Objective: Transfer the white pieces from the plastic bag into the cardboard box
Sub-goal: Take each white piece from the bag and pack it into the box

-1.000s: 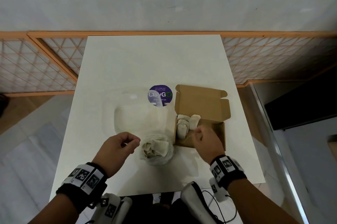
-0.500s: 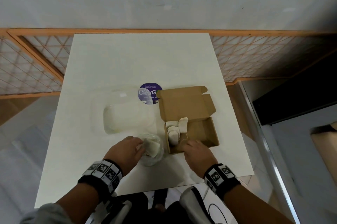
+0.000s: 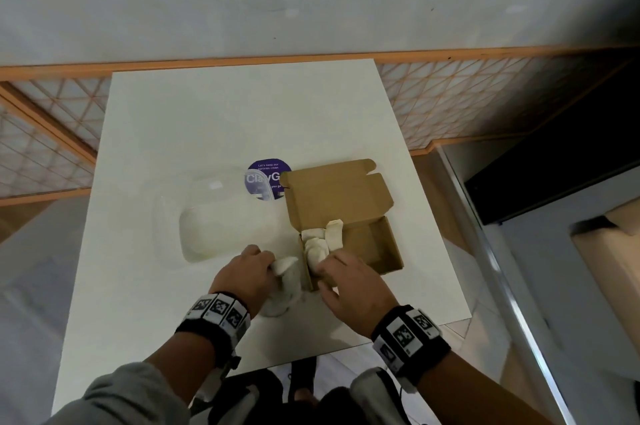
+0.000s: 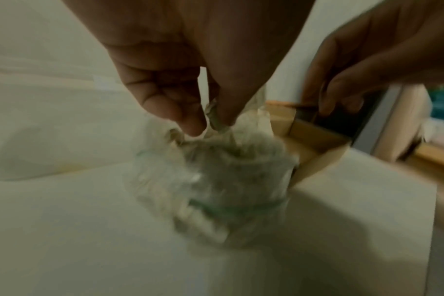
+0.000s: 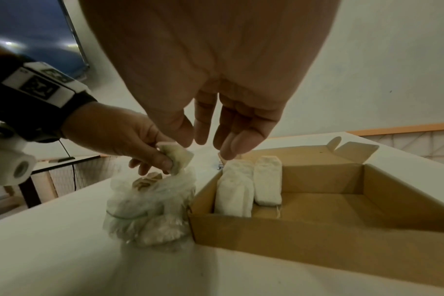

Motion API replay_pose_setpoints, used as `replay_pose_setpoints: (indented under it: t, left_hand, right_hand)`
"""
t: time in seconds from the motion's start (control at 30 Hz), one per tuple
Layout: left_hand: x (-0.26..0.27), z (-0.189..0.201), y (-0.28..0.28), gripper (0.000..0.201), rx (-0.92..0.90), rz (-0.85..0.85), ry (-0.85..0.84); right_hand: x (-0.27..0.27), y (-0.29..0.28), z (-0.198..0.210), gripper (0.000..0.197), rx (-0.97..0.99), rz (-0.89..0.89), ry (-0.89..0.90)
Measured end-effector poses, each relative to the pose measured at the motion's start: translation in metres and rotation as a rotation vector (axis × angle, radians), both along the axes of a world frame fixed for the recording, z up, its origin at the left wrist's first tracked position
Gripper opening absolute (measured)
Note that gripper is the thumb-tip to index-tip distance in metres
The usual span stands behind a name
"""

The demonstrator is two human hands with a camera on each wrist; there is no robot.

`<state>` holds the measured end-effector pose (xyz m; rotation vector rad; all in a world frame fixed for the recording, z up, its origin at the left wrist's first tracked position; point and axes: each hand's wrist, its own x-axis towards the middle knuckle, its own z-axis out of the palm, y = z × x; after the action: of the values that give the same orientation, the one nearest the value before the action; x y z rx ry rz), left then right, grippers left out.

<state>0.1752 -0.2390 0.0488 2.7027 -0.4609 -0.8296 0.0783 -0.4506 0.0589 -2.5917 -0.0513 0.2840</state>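
Note:
A crumpled clear plastic bag (image 3: 284,296) (image 5: 150,210) of white pieces stands on the table, touching the left wall of the open cardboard box (image 3: 377,244) (image 5: 342,210). My left hand (image 3: 258,265) (image 4: 208,124) pinches one white piece (image 3: 282,265) (image 5: 176,158) at the bag's mouth. Several white pieces (image 3: 322,241) (image 5: 237,190) stand upright in the box's left end. My right hand (image 3: 332,269) (image 5: 210,144) hovers over the box's near left corner beside the bag, its fingers relaxed and holding nothing.
A clear plastic container (image 3: 225,227) lies left of the box, behind the bag. A round purple sticker (image 3: 266,179) sits on the white table (image 3: 242,113) behind it. The table's near edge (image 3: 242,360) is close to my wrists. An orange lattice railing (image 3: 450,106) flanks the table.
My left hand has moved right to the bag's mouth and taken hold of a white piece. My right hand has drawn back from inside the box toward the bag.

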Motion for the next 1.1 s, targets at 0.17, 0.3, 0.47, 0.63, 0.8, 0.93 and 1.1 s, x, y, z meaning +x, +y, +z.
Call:
replay_pose_setpoints:
  t: [0.17, 0.3, 0.47, 0.63, 0.8, 0.93, 1.1]
  left_hand:
    - [-0.001, 0.02, 0.009, 0.026, -0.262, 0.222, 0.01]
    - [0.0, 0.052, 0.014, 0.051, -0.477, 0.425, 0.083]
    - [-0.001, 0.09, 0.02, 0.032, -0.807, 0.698, 0.254]
    - [-0.004, 0.117, 0.02, 0.011, -0.916, 0.59, 0.258]
    - [-0.009, 0.129, 0.017, 0.024, -0.977, 0.479, 0.229]
    - [-0.013, 0.139, 0.02, 0.022, -0.998, 0.451, 0.178]
    - [-0.013, 0.149, 0.02, 0.021, -1.055, 0.514, 0.112]
  right_hand:
    - [0.014, 0.005, 0.016, 0.02, 0.117, -0.044, 0.056]
    - [0.028, 0.006, 0.033, 0.025, 0.293, -0.148, 0.125]
    - [0.044, 0.01, 0.066, 0.064, 0.66, -0.199, 0.205]
    - [0.056, 0.023, 0.102, 0.057, 0.893, -0.169, 0.175]
    - [0.06, 0.033, 0.116, 0.03, 0.801, -0.147, 0.052]
    - [0.057, 0.032, 0.12, 0.012, 0.79, -0.129, -0.002]
    - [0.049, 0.029, 0.132, 0.015, 0.897, -0.089, -0.002]
